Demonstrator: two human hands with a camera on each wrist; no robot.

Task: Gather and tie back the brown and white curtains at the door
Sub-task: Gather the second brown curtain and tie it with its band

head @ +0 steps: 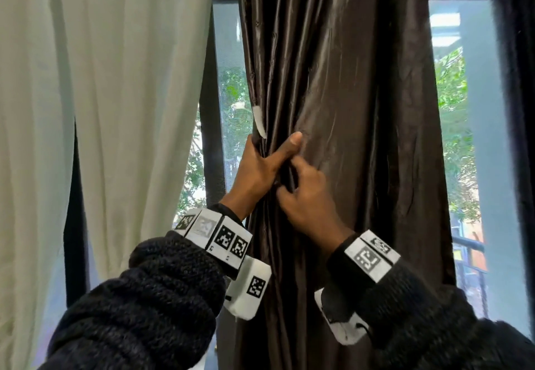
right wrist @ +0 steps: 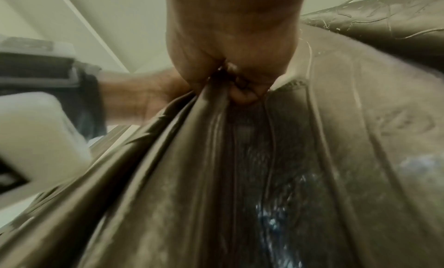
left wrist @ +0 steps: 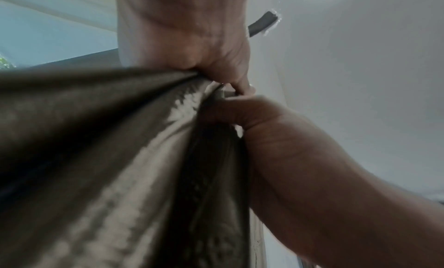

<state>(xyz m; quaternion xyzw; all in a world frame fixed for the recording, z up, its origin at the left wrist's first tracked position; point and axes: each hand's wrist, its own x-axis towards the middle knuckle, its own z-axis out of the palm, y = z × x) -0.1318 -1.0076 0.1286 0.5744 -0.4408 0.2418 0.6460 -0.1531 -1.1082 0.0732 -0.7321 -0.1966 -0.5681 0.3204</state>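
Brown curtain (head: 333,86) bunched, both hands gripping its folds.
Left hand (head: 257,167) fingers wrap behind it, hidden; right hand (head: 307,193) fingers pinch pleats beside; white curtain (head: 115,80) hangs left.

Head view: daylight enters through the door glass (head: 474,138), backlighting the scene | brown curtain (head: 333,80) shows satin sheen | edges bow from wide-angle distortion | wrist views: dim, soft, motion-blurred, close folds out of focus

Curtains (head: 333,65) (brown, white) at door (head: 215,109)
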